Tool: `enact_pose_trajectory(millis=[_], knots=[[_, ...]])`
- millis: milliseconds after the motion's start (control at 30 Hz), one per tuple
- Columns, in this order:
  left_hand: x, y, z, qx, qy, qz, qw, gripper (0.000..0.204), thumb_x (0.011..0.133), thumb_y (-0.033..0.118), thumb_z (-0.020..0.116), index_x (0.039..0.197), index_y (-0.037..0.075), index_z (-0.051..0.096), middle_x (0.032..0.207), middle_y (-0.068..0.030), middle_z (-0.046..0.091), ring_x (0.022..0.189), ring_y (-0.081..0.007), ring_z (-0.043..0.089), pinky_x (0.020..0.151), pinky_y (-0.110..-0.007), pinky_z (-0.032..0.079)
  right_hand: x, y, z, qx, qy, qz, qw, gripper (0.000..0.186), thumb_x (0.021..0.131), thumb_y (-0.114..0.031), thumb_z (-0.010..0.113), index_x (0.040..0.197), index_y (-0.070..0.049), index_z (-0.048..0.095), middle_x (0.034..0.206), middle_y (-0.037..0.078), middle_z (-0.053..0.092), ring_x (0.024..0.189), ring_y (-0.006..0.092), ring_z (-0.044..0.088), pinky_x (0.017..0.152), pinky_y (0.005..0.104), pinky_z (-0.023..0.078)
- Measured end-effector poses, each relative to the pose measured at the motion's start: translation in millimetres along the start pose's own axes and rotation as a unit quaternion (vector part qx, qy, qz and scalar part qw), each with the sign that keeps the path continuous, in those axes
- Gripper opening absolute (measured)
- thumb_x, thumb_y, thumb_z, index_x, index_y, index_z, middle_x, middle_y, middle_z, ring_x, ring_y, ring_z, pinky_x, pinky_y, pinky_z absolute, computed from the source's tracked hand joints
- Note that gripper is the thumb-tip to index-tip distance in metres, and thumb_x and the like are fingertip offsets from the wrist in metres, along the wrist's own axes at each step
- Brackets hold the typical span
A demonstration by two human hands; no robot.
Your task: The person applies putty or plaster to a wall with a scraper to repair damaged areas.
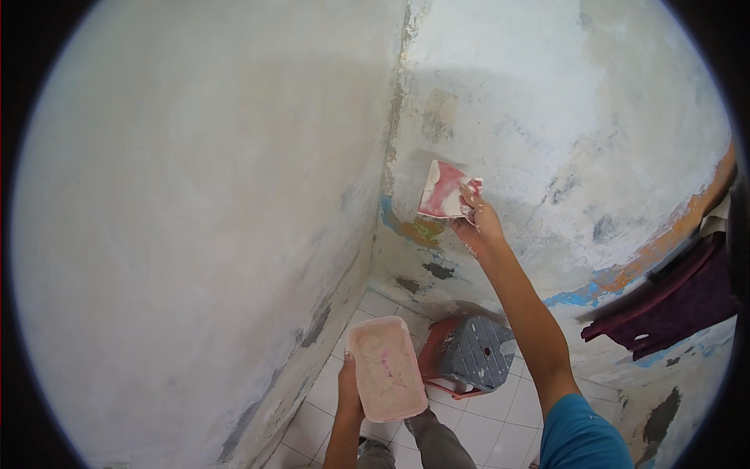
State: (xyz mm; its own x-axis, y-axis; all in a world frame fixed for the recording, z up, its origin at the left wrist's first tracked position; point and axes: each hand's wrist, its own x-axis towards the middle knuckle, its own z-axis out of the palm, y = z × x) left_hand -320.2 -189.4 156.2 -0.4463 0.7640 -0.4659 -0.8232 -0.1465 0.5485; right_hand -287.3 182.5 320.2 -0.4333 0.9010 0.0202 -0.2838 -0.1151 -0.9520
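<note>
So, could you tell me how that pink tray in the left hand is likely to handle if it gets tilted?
The pink tray is probably light: the left hand carries it alone by one edge. Its shallow walls look smeared with wet paste, so the contents may slide and the grip could be slippery.

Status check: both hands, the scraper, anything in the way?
Right hand presses scraper flat to wall near the corner. Left hand holds pink tray from below. Stool underneath; nothing blocking.

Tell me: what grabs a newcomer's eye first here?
The right hand pressing a red-stained scraper blade to the patchy white wall beside the room corner. Lower down, the left hand holds a pink tray of paste, with a grey-topped red stool on the tiled floor.
</note>
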Motion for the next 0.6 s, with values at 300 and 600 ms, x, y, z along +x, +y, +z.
enact_pose_trajectory(millis=[300, 600], knots=[[-7.8, 2.2, -18.5, -0.018, -0.018, 0.015, 1.0, 0.067, 0.106, 0.055, 0.036, 0.147, 0.002, 0.042, 0.137, -0.0167, 0.057, 0.119, -0.0299, 0.062, 0.098, -0.043, 0.055, 34.5, -83.7, -3.8, -0.657, 0.134, -0.559, 0.488, 0.048, 0.096, -0.014, 0.056, 0.144, -0.007, 0.054, 0.134, 0.012, 0.061, 0.109, 0.0282, 0.058, 0.096, 0.042, 0.046], [-12.9, -10.1, -10.1, 0.024, -0.033, 0.016, 0.999, 0.071, 0.105, 0.056, 0.037, 0.15, 0.001, 0.038, 0.143, -0.0183, 0.054, 0.126, -0.0316, 0.058, 0.106, -0.045, 0.049, 70.4, 63.1, -51.0, -0.807, 0.061, -0.481, 0.337, 0.061, 0.091, -0.013, 0.055, 0.151, -0.008, 0.044, 0.143, 0.009, 0.053, 0.113, 0.0266, 0.055, 0.099, 0.0516, 0.042]])
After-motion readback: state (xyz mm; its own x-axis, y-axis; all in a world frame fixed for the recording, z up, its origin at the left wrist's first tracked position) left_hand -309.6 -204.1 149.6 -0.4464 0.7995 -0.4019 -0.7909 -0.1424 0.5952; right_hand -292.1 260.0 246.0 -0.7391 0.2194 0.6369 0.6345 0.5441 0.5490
